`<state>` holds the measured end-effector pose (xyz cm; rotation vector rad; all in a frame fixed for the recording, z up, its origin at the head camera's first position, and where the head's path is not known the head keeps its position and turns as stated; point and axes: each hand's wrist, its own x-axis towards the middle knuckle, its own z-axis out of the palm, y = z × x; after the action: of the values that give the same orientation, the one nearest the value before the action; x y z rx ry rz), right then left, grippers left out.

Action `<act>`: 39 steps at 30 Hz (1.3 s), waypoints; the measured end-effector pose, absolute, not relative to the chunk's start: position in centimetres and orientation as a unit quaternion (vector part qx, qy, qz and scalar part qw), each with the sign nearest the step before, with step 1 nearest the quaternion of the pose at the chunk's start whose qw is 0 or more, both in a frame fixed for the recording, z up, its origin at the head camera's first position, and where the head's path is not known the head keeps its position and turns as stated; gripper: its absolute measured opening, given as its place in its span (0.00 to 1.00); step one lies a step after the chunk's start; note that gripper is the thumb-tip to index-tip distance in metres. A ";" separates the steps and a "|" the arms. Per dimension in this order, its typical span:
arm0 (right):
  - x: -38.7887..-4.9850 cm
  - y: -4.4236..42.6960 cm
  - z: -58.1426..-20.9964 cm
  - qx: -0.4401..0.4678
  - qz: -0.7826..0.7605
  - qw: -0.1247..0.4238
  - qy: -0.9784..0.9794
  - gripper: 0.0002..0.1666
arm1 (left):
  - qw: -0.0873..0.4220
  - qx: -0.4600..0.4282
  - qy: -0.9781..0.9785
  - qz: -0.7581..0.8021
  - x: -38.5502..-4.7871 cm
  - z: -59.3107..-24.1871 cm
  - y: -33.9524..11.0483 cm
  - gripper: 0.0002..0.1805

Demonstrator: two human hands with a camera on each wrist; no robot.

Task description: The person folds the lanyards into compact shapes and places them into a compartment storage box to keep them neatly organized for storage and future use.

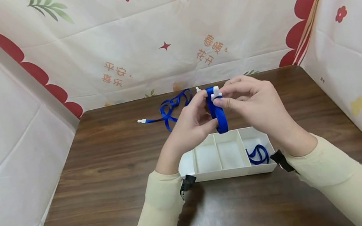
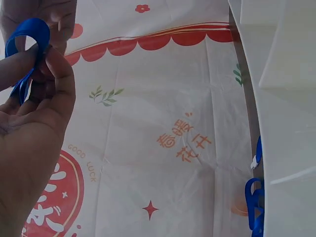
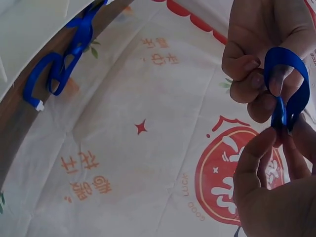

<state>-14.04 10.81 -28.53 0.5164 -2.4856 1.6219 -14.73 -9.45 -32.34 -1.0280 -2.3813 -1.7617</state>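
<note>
A blue lanyard (image 1: 221, 120), bent into a loop, hangs between the two hands above the tray. My left hand (image 1: 185, 130) holds it from the left, its thumb against the strap. From the right, my right hand (image 1: 259, 104) pinches it by the white plastic clip (image 1: 216, 93) at the top. In the left wrist view the lanyard loop (image 2: 42, 29) curls round a finger of the left hand. The right wrist view shows the loop (image 3: 289, 53) with the right hand's fingertips pressed together on the strap; the clip is hidden there.
Below the hands, a white divided tray (image 1: 231, 173) stands on the brown wooden table (image 1: 110, 203). Its rightmost compartment contains a coiled blue strap (image 1: 259, 154). More blue lanyard (image 1: 165, 109) with white clips lies behind, to the left. Printed cloth (image 1: 153, 26) surrounds the table.
</note>
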 end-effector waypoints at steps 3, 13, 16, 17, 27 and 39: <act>-14.0 11.0 -28.3 0.135 0.563 -0.001 -0.816 0.19 | -0.003 -0.332 -0.754 -0.567 -14.6 -32.4 -9.3 0.24; -14.4 11.1 -28.8 0.136 0.596 -0.043 -0.790 0.20 | -0.033 -0.312 -0.744 -0.590 -14.5 -32.4 -9.5 0.27; -14.4 10.9 -29.1 0.138 0.612 -0.028 -0.779 0.19 | -0.042 -0.311 -0.742 -0.592 -14.5 -32.4 -9.6 0.30; -14.3 10.9 -29.2 0.138 0.616 -0.023 -0.775 0.19 | -0.043 -0.311 -0.743 -0.591 -14.5 -32.4 -9.6 0.31; -13.7 10.8 -29.7 0.141 0.607 -0.032 -0.781 0.19 | -0.053 -0.298 -0.698 -0.649 -14.4 -33.2 -10.0 0.25; -14.0 11.0 -29.7 0.141 0.577 -0.065 -0.802 0.20 | -0.069 -0.323 -0.691 -0.643 -14.8 -33.2 -10.4 0.25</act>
<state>-14.05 11.03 -29.69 0.4624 -2.6287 1.8923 -14.80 -10.42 -33.21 -1.0606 -2.2711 -2.1146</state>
